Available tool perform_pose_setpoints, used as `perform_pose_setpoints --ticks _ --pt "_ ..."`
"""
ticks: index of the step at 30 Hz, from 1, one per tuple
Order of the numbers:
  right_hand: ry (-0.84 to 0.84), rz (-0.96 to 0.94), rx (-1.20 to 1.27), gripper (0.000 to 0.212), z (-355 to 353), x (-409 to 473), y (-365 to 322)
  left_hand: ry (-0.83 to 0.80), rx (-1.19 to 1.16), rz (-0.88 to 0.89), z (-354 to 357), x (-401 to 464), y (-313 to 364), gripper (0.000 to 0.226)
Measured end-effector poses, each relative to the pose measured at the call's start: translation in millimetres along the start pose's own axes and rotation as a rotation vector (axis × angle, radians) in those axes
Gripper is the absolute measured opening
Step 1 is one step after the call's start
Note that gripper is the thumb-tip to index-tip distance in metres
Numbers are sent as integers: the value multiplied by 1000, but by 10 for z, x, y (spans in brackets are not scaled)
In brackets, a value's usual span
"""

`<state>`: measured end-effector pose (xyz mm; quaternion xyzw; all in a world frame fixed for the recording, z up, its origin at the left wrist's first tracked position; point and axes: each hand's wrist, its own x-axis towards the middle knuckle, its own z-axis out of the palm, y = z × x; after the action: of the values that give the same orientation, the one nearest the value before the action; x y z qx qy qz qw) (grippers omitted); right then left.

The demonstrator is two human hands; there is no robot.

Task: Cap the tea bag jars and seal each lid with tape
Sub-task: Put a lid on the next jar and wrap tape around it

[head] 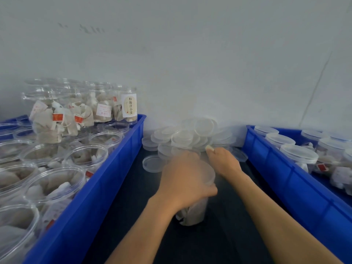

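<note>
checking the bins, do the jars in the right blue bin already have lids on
Yes, the jars in the right blue bin each show a translucent lid on top.

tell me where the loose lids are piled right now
The pile of loose lids sits on the dark table against the wall, between the two blue bins, just beyond both hands.

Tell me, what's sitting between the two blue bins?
In the head view, between the left blue bin and right blue bin: a lid pile and a jar in both hands.

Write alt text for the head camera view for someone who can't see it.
A left hand grips the top of a tea bag jar on a dark table while the right hand reaches toward a pile of clear lids, between two blue bins of jars.
</note>
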<state>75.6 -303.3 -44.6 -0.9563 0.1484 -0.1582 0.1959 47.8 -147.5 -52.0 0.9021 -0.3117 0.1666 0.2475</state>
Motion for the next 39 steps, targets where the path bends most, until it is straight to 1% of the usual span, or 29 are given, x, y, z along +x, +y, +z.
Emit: perform_pose_setpoints --ticks 1,2,3,4,7,9,11,12,15,18,19,21,23,25,26,27,28,29,30,31,32,33,36,37,39 --pt "20 -3 10 23 23 -13 44 1 -4 -2 3 -10 2 70" --pt "35 -11 29 26 36 -34 88 5 -2 -2 -3 -12 8 70" --pt "13 -4 14 35 51 -73 124 5 2 1 -14 -9 15 69" --pt "20 47 66 42 71 -118 151 1 7 4 -22 -6 18 69" --pt "136 115 145 51 134 -276 225 -18 12 -3 -29 -10 13 71" --pt "186 100 48 46 165 -397 268 -27 13 -3 -29 -10 16 70" --pt "194 68 -65 36 229 -482 302 -31 18 -1 -35 -6 16 70" --pt "198 60 -67 33 262 -521 311 -34 21 0 -37 -4 15 70" --pt "163 -3 -65 27 384 -586 350 -35 25 -4 -32 -2 10 68" --pt "14 -36 -60 21 513 -589 395 -29 16 -2 -19 -8 -4 66" --pt "-13 -39 -47 19 549 -578 409 -30 16 2 -17 -7 -8 66" --pt "-20 -52 -27 17 582 -551 404 -23 15 18 -14 -3 -19 67" --pt "-21 -54 -73 19 603 -523 397 -5 -6 26 -7 -11 -35 70" --pt "-44 -48 -168 30 539 -514 383 16 -65 29 -3 -34 -65 76" --pt "-13 -58 -138 33 479 -520 383 27 -116 32 -1 -52 -79 82" --pt "36 -70 -6 31 398 -543 377 43 -189 36 0 -78 -88 90" --pt "48 -78 258 27 307 -579 361 65 -285 39 1 -108 -95 99" --pt "-5 -88 608 26 227 -622 342 90 -401 36 8 -140 -99 109" --pt "-130 -124 941 32 162 -666 324 118 -531 18 22 -167 -108 117" --pt "-270 -167 1173 40 129 -702 322 143 -661 -15 47 -189 -121 124" --pt "-370 -210 1299 46 123 -743 313 162 -773 -54 75 -210 -134 131" --pt "-423 -243 1386 49 138 -773 288 177 -859 -89 101 -226 -146 136" --pt "-460 -223 1573 49 219 -806 227 147 -1022 -156 158 -262 -177 148" --pt "-465 -208 1624 49 238 -807 223 113 -1066 -156 180 -276 -194 146" --pt "-475 -201 1687 50 273 -804 233 44 -1101 -140 219 -309 -239 128"
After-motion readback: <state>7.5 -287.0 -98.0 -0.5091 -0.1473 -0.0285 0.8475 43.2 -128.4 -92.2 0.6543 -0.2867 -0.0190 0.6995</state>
